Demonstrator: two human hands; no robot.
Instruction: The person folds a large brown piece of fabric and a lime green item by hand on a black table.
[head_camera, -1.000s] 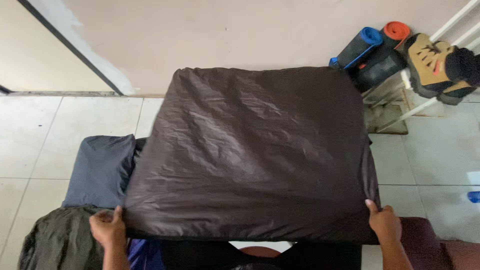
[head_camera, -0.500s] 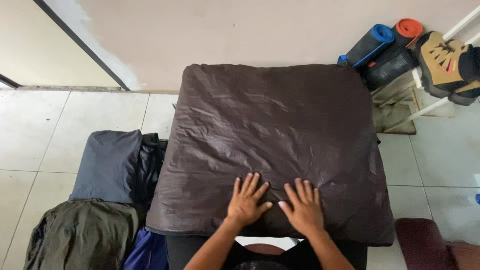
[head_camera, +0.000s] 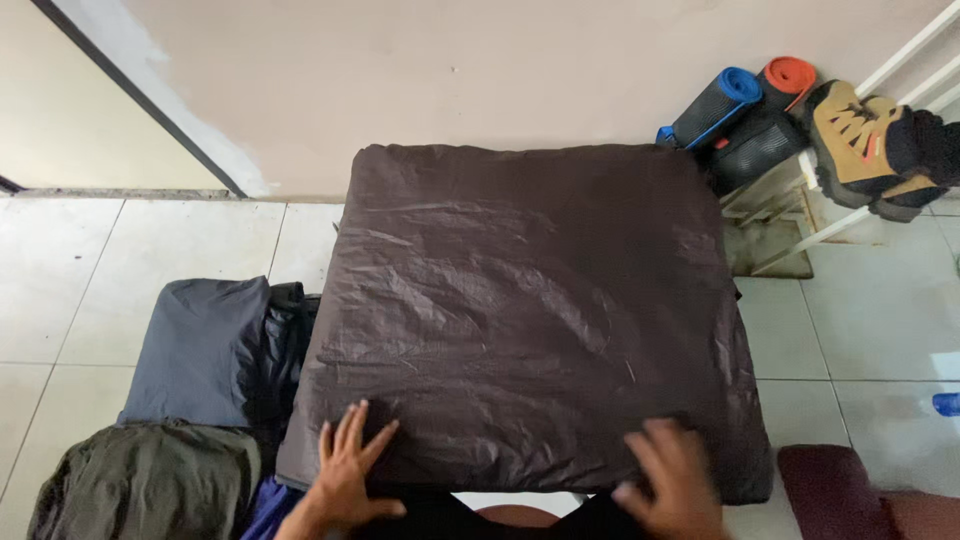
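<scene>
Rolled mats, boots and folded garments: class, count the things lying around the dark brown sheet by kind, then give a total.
Rolled mats: 3 (blue-edged, orange-edged, black)
Tan boots: 2, one partly hidden
Folded garments: 3 (grey-blue, black, olive)
Total: 8

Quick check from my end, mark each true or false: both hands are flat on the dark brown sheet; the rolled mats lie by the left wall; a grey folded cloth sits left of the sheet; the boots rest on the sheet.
1. Both hands lie on the dark brown sheet. True: the left hand and the right hand press its near edge, palms down.
2. The rolled mats lie by the left wall. False: they are at the far right, beside the white rack.
3. A grey folded cloth sits left of the sheet. True.
4. The boots rest on the sheet. False: they sit on the white rack.
</scene>
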